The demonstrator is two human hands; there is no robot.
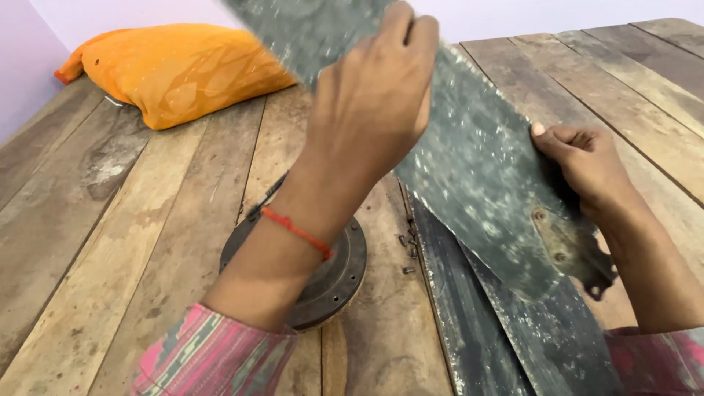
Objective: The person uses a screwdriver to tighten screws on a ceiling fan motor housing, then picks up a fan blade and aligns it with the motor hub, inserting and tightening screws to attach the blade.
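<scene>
1. An orange cushion (180,70) lies at the far left of the wooden table (95,242).
2. A round dark metal motor housing (341,275) sits on the planks, partly behind the left forearm.
3. The left hand (374,95) grasps the upper part of a dusty grey fan blade (477,169), held above the table (tilted).
4. Small screws (408,253) lie beside more blades (469,323) flat on the table.
5. The right hand (583,165) clasps the blade's lower edge, near its rusty bracket (568,246).

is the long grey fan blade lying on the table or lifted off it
Lifted. The fan blade is held tilted above the table, left hand gripping high, right hand at its edge.
</scene>
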